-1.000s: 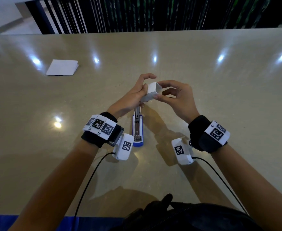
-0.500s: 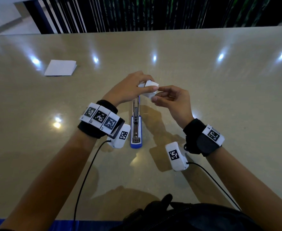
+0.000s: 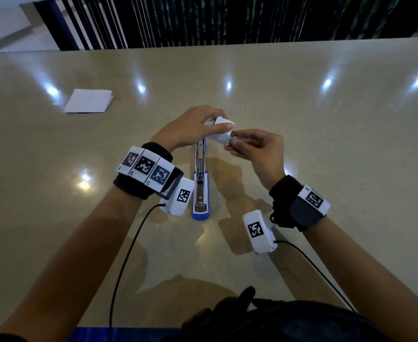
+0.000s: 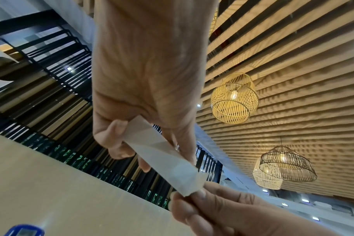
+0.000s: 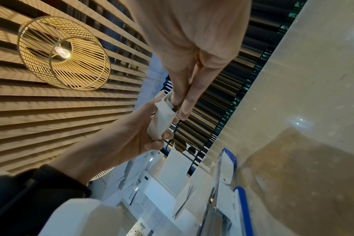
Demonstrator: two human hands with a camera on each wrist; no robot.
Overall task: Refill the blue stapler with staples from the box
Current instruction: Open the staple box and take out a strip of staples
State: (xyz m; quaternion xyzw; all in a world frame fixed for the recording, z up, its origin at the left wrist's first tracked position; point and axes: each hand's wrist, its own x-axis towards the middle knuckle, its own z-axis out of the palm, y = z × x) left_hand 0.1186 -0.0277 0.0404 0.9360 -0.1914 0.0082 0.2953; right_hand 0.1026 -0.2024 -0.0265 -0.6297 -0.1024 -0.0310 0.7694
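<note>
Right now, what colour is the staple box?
White staple box, clearest in the head view.

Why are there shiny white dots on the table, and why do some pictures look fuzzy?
Head view: the dots are ceiling lights mirrored in the glossy table, and the arms cast brown shadows beside the stapler. Left wrist view: the stapler at the bottom edge is blurred, and the straight ceiling slats bend from the wide lens. Right wrist view: the lamp glows brightly, and the stapler looks smeared.
</note>
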